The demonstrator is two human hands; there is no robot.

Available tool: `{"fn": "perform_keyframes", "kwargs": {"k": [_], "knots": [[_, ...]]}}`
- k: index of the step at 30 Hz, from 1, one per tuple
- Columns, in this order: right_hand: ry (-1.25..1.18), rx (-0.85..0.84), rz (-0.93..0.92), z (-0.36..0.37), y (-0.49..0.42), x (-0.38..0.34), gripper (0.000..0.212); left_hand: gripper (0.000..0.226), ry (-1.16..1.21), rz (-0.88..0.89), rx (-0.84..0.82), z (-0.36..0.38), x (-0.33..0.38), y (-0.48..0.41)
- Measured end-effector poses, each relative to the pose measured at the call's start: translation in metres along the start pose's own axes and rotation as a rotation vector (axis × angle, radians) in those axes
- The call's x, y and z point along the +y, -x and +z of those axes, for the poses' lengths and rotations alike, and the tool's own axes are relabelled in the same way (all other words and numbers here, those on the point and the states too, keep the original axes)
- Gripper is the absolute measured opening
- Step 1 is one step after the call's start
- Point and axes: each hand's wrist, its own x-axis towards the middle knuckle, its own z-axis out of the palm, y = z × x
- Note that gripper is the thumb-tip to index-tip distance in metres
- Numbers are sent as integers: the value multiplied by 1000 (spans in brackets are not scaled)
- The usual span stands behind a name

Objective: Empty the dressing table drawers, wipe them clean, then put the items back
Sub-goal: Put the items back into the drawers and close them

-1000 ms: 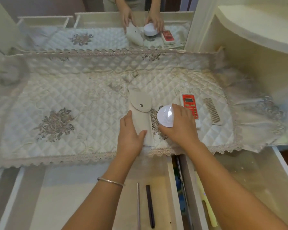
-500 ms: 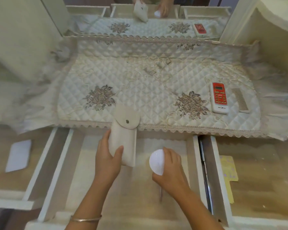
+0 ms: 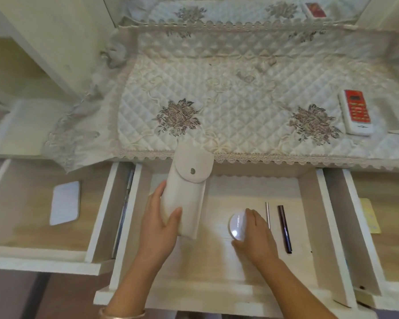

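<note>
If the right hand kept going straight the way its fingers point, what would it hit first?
Probably nothing until the back of the middle drawer: the right hand, gripping the round white case, points over bare drawer floor. The silver stick lies just to its side.

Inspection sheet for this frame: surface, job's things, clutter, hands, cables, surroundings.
Surface: quilted cloth covers the table top; three drawers stand open below.
Job's things: pouch over the middle drawer; round white case low inside it; silver stick and dark pen lie in it.
Clutter: remote on the cloth; white pad in the left drawer; yellow paper in the right drawer.
Hands: left hand grips the pouch; right hand grips the case.
Cables: nothing seen.
Surroundings: mirror behind the table.
</note>
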Motion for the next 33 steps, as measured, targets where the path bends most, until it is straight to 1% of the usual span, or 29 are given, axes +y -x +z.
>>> {"fn": "perform_keyframes", "kwargs": {"k": [2, 3, 6, 9, 11, 14, 17, 20, 23, 27, 30, 33], "knots": [[12, -5, -1, -6, 0, -2, 101, 58, 14, 1, -41, 2, 3, 0], [29, 15, -16, -12, 2, -2, 101, 57, 17, 7, -55, 5, 6, 0], [89, 116, -54, -41, 14, 3, 89, 59, 24, 61, -86, 18, 20, 0], [103, 243, -26, -77, 36, 22, 79, 57, 10, 140, -156, 43, 41, 2], [144, 368, -11, -96, 49, 45, 74, 54, 5, 189, -204, 65, 56, 5], [190, 448, 35, -127, 67, 83, 67, 54, -2, 238, -261, 104, 81, 15], [200, 482, 83, -158, 79, 129, 60, 55, 28, 242, -330, 152, 104, 30], [184, 492, 143, -189, 87, 186, 62, 51, 41, 239, -400, 216, 121, 47], [170, 443, 176, -226, 89, 246, 65, 53, 37, 177, -416, 292, 138, 74], [195, 360, 185, -266, 82, 316, 65, 46, 88, -66, -405, 384, 142, 99], [201, 284, 195, -281, 69, 346, 65, 42, 127, -207, -372, 434, 135, 107], [200, 331, 136, -282, 56, 364, 68, 42, 117, -250, -340, 467, 125, 111]]}}
